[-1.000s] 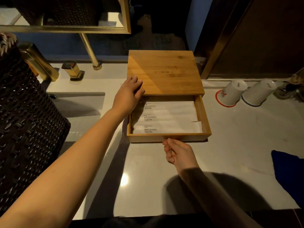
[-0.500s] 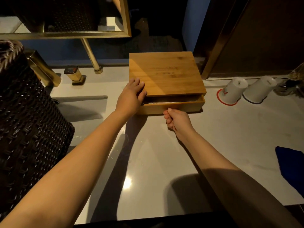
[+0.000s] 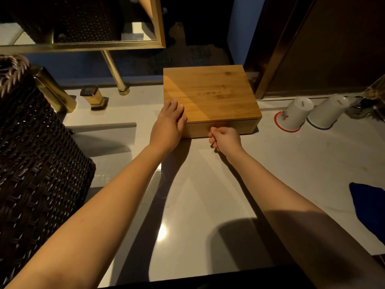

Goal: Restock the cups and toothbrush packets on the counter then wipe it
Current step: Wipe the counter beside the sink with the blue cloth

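A bamboo box (image 3: 210, 94) sits at the back of the pale counter (image 3: 208, 195), its drawer front (image 3: 245, 127) flush with the box. The toothbrush packets inside are hidden. My left hand (image 3: 168, 126) lies flat on the box's front left corner, fingers apart. My right hand (image 3: 226, 139) is curled in a fist against the middle of the drawer front. Two white cups stand upside down to the right, one with a red rim (image 3: 293, 115) and one with a blue rim (image 3: 327, 113).
A dark woven basket (image 3: 37, 163) fills the left side beside the sink basin (image 3: 104, 140) and a gold tap (image 3: 52, 90). A blue cloth (image 3: 368, 205) lies at the counter's right edge. A gold-framed mirror (image 3: 83, 24) hangs above.
The drawer, open with white toothbrush packets showing, has been pushed fully into the box by my right hand. My left hand stayed on the box's corner.
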Action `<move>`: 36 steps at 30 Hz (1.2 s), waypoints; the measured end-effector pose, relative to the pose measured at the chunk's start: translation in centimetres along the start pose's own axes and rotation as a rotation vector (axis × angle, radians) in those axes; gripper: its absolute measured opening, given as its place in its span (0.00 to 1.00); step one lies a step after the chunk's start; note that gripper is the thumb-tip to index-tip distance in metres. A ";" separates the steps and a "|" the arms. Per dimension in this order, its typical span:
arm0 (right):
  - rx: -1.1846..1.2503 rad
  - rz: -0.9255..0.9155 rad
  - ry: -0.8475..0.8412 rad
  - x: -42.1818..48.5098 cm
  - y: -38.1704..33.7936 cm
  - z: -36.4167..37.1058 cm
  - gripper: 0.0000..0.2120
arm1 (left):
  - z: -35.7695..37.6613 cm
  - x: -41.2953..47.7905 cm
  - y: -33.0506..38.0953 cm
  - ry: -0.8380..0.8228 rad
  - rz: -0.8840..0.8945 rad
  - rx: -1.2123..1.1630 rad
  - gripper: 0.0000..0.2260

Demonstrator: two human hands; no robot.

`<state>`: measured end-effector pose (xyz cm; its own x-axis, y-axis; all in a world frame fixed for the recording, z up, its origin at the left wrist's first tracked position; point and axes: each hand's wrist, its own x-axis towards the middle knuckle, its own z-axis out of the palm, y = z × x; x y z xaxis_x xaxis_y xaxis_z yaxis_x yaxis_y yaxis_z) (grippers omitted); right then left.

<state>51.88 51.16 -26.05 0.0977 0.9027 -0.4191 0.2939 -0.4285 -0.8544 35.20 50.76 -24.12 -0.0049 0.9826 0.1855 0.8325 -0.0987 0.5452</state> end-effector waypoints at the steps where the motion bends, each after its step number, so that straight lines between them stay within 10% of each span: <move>1: -0.135 -0.058 0.043 0.1 0.0 -0.1 0.15 | 0.0 -0.1 0.1 -0.003 0.007 0.040 0.21; 7: -0.776 -0.328 0.077 -2.1 0.2 -2.4 0.14 | 0.9 -1.0 0.3 -0.089 0.011 0.383 0.30; 16: -1.062 -0.319 0.010 -8.6 8.9 -17.1 0.28 | 4.4 -10.1 7.8 -0.169 -0.090 0.341 0.28; 28: -1.078 0.000 0.067 -11.9 18.1 -31.3 0.38 | 11.9 -22.6 14.5 -0.341 -0.085 0.312 0.41; 36: -0.974 -0.218 0.214 -12.4 20.6 -30.9 0.25 | 13.3 -23.4 14.7 -0.311 -0.084 0.443 0.37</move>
<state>86.15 32.35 -28.96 0.0893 0.9862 -0.1391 0.9619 -0.1216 -0.2447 54.90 28.45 -31.31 0.0263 0.9910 -0.1310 0.9902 -0.0079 0.1392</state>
